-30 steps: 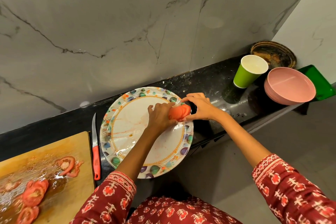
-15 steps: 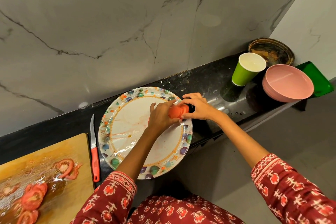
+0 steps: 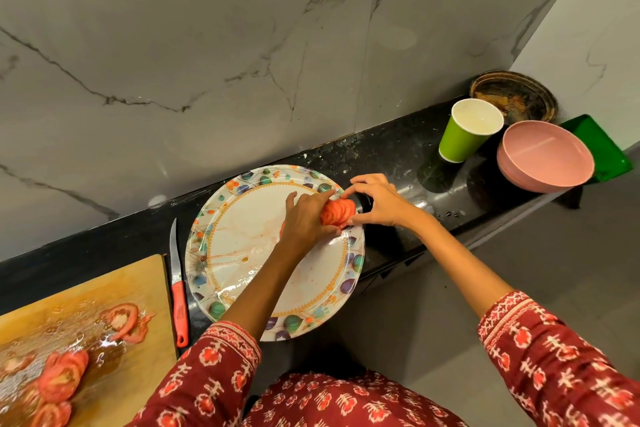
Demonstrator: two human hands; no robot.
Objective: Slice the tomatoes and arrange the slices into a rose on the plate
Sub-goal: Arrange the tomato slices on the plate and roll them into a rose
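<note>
A round patterned plate (image 3: pixel 242 253) lies on the black counter, smeared with tomato juice. At its far right rim sits a tight roll of tomato slices (image 3: pixel 337 213). My left hand (image 3: pixel 304 218) cups the roll from the left and my right hand (image 3: pixel 377 201) pinches it from the right. More tomato slices (image 3: pixel 62 374) lie wet on the wooden cutting board (image 3: pixel 86 305) at the lower left. A knife with a red handle (image 3: pixel 178 288) rests between board and plate.
A green paper cup (image 3: pixel 467 130), stacked pink bowls (image 3: pixel 545 156), a green tray (image 3: pixel 602 149) and a dark round dish (image 3: pixel 514 95) crowd the counter's far right end. A marble wall rises right behind the narrow counter (image 3: pixel 398 149). The plate overhangs the counter's front edge.
Both hands have stayed on the tomato roll, pressing it tighter at the plate's right rim. The view has shifted slightly; nothing else moved.
</note>
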